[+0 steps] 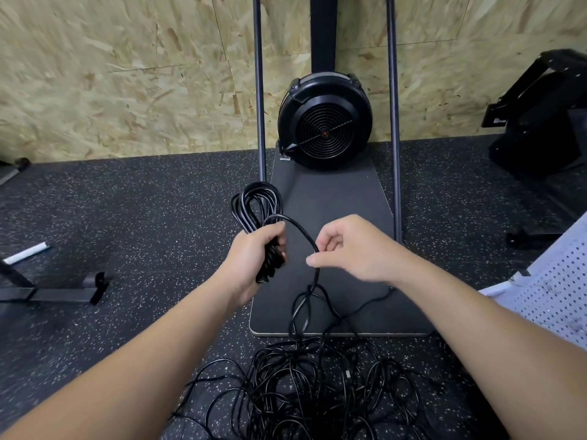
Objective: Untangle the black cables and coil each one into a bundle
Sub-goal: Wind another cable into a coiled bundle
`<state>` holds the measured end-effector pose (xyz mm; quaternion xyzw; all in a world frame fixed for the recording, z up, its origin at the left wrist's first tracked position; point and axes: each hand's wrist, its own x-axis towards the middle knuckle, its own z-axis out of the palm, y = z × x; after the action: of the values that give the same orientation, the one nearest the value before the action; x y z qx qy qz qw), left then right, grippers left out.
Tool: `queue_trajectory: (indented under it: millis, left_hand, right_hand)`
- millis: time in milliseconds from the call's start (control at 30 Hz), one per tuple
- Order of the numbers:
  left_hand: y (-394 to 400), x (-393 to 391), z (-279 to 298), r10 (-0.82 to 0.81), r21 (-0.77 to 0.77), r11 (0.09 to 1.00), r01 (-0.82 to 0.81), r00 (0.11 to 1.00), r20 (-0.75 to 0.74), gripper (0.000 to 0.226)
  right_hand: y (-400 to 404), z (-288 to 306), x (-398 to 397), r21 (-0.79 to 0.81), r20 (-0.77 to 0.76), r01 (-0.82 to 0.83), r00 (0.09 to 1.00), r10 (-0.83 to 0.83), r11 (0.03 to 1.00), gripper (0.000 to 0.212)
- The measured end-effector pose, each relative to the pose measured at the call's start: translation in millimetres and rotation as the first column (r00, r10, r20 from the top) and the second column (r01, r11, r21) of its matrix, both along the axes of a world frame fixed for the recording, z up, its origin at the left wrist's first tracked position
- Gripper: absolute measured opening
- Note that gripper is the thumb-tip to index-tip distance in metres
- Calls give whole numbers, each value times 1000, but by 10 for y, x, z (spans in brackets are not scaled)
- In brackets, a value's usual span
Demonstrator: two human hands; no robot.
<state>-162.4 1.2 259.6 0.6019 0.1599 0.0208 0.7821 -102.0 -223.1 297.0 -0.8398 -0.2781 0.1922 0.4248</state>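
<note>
The left hand (254, 254) is gripping a coiled bundle (258, 207) of black cable, fingers curled round its gathered middle, with the loops standing up above the fist. From that grip a single strand (300, 229) is arching over to the right hand (347, 249), whose fingers are pinching it as it passes through. Below the right hand the strand is dropping to the tangled pile (317, 382) of black cables lying on the speckled floor (143, 217), near the person. Beyond the hands, a dark base plate (336, 198) is carrying a round black fan housing (324, 122) against the chipboard wall (127, 74).
</note>
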Motion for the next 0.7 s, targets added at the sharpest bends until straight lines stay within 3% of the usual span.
queue_trajectory:
  millis: [133,267,433,567,700]
  left_hand:
    - [4,-26,8,18,44,999,-16,999,-47,24]
    - [-31,-66,-3,33,126,992,-22,996,-82,15]
    - [-103,-136,17,-88,104,990,96,993,-78,7]
    - [-224,-177,4,-245,48,968,246,969,-22,39]
    - [-277,-181,22,-268,42,963,267,963,26,33]
  right_hand:
    - [37,189,-71,193,-85,27,996,-11,981,24]
    - [60,208,-62,288,-154,-6,987,52,958,23]
    - [78,165,9,457,-318,158,948,-5,876,23]
    - [89,128,46,511,-395,321,912,-114,798,25]
    - [107,116,39,512,-365,383,907,-209,769,23]
